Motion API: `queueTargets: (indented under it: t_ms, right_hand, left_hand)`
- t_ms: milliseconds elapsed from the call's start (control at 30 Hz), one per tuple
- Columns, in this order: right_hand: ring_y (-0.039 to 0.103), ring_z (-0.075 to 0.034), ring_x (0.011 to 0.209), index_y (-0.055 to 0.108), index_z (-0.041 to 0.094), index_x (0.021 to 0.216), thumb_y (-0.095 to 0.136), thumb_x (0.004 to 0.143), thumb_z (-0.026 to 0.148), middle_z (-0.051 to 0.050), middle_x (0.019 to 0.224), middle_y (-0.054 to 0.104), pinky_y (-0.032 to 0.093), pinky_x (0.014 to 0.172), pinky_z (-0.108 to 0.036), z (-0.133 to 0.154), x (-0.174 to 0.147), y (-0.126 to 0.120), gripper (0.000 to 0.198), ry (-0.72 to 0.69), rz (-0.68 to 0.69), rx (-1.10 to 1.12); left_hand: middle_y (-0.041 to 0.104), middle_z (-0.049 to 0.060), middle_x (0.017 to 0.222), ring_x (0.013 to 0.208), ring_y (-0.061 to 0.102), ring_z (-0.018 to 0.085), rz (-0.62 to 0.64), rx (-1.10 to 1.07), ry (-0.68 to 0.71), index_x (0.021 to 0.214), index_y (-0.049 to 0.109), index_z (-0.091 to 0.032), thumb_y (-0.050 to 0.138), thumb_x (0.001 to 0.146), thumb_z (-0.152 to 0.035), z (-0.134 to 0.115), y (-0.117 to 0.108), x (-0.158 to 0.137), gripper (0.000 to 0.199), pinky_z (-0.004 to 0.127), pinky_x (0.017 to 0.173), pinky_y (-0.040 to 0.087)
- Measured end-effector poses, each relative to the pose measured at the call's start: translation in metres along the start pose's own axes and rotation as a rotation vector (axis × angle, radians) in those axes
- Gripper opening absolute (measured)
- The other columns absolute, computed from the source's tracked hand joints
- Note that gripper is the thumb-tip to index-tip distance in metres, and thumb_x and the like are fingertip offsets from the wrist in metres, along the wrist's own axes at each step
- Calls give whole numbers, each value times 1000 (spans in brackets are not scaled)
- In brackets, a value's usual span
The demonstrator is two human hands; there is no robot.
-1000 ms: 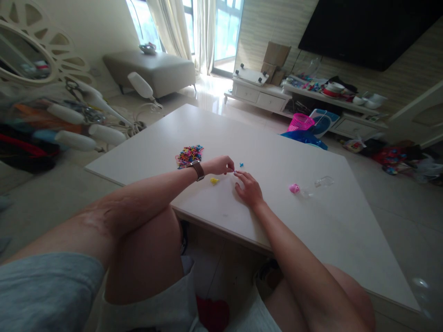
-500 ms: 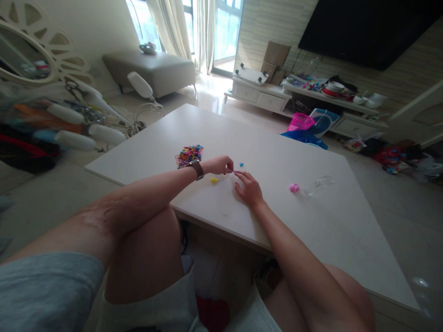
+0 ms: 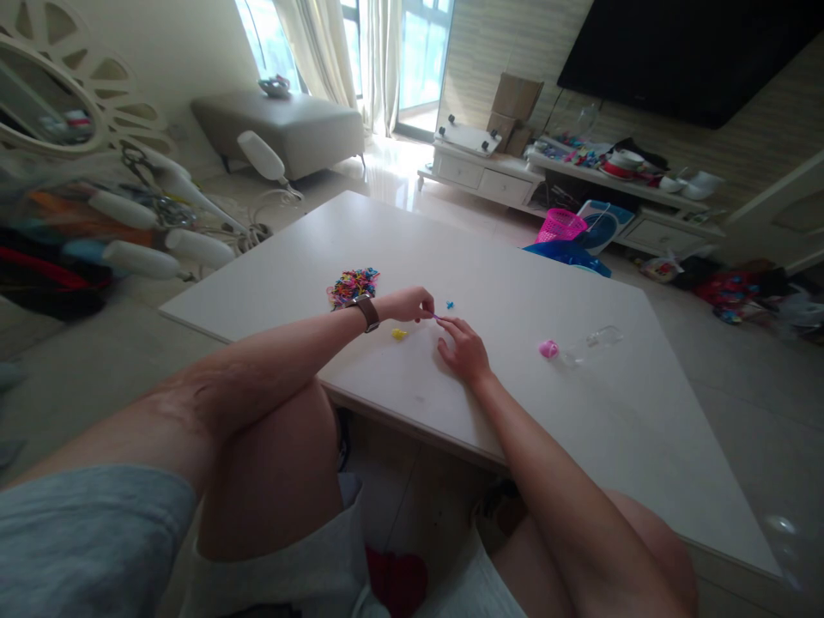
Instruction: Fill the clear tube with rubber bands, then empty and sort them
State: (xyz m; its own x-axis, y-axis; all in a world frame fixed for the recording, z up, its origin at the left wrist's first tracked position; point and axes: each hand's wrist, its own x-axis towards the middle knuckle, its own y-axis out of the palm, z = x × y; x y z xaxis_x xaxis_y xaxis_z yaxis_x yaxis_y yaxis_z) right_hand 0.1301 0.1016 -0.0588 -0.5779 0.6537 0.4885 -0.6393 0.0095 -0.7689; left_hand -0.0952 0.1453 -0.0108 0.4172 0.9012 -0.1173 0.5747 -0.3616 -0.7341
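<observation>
My left hand [image 3: 413,305], a brown-strapped watch on its wrist, is closed in a pinch on a thin purple strand [image 3: 437,318]. From the right, my right hand [image 3: 464,350] rests low over the tabletop, its fingers stretched out and thumb apart; the fingertips touch the strand's other end. What kind of thing the strand is, I cannot make out. Just beyond the hands lies a small blue piece [image 3: 450,305]. A small yellow piece [image 3: 399,334] sits on the near side of my left wrist. Partly behind that wrist is a heap of small multicoloured pieces [image 3: 354,287].
Farther right on the white table [image 3: 566,429] are a pink rounded object [image 3: 548,348] and a clear container [image 3: 603,336]. The table's near edge runs above my knees. Several white lamp-like parts [image 3: 199,249] stand off its left side, and a pink basket [image 3: 561,226] is beyond the far edge.
Both hands stay nearly in place, with the purple strand still between them. The whole view has shifted very slightly.
</observation>
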Motion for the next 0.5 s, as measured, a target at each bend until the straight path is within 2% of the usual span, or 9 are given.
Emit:
queueTargets:
  t_ms: [233,500]
  right_hand:
    - [63,-26,116,61,22,126,57,86,16,-9,127,66,52,104,-43,-2,-1,1,41,13,-17,6]
    - [60,-25,125,62,23,131,57,87,18,-7,135,64,49,110,-42,-2,0,-1,45,-16,28,-5]
  left_hand:
    - [72,2,70,61,65,12,-11,-7,25,91,75,-14,65,83,-21,0,0,1,14,21,62,46]
    - [72,1,69,60,64,11,2,-14,37,90,74,-14,65,81,-18,-7,0,-3,14,19,59,44]
